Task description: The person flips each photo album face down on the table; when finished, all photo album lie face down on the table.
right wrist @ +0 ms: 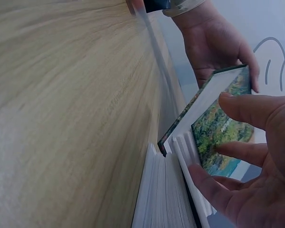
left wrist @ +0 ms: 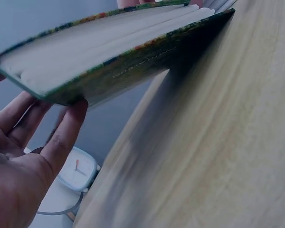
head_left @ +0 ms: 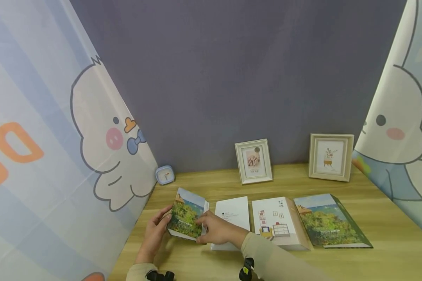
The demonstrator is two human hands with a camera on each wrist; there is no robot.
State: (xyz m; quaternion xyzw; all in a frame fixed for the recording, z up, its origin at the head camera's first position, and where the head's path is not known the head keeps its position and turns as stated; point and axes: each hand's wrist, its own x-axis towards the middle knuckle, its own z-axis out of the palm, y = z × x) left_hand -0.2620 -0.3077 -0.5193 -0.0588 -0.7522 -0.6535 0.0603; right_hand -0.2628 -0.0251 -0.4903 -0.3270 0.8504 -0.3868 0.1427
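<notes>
A photo album (head_left: 188,214) with a painted garden-and-sea cover is tilted above the left part of the table. My left hand (head_left: 156,232) holds it by the spine side, and the fingers (left wrist: 66,128) show under that edge in the left wrist view. At the opposite side is my right hand (head_left: 218,229). Its extended fingers (right wrist: 242,151) touch the cover and the page edges in the right wrist view, with the thumb near the lower edge. White page edges (left wrist: 85,52) show between the green covers.
Right of the hands lie a white album (head_left: 233,208), one with a furniture drawing (head_left: 274,218), and another garden-cover album (head_left: 330,222). Along the back stand a blue clock (head_left: 165,175) and two picture frames, one white (head_left: 254,161), one beige (head_left: 331,157). A dark wall (head_left: 211,86) rises behind.
</notes>
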